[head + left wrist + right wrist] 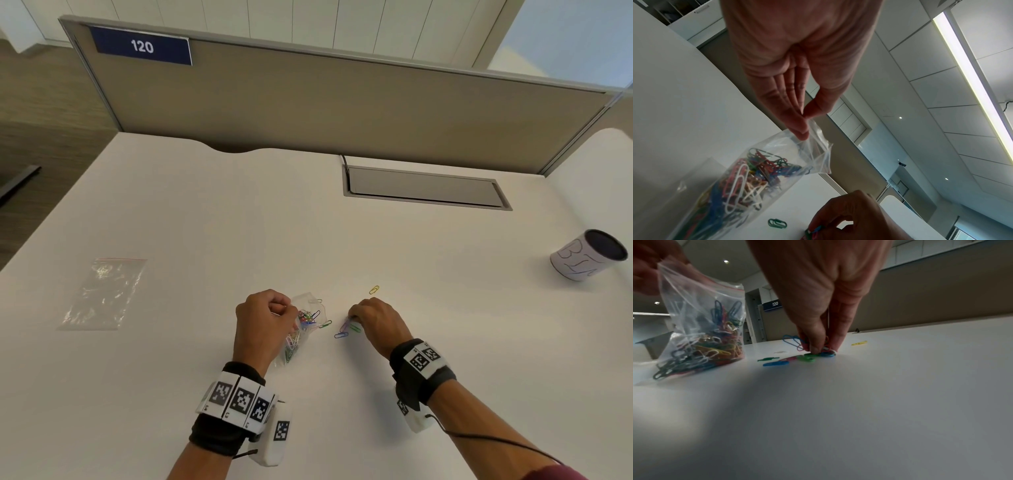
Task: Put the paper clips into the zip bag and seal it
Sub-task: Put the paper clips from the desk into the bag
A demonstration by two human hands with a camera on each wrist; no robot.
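A clear zip bag (301, 329) (748, 175) (702, 331) holding many coloured paper clips stands on the white desk (308, 240). My left hand (265, 320) (803, 120) pinches its upper edge and holds its mouth up. To its right my right hand (375, 320) (821, 344) reaches down and pinches several loose paper clips (346, 330) (807, 357) lying on the desk; some clips hang from its fingers. A green clip (325, 323) (777, 223) lies between bag and hand. A yellow clip (374, 290) (858, 343) lies just beyond the right hand.
A second, flat zip bag (102, 294) lies on the desk at the left. A white cup (587, 255) with a dark inside stands at the far right. A grey cable hatch (424, 188) sits at the back, below the partition (342, 102).
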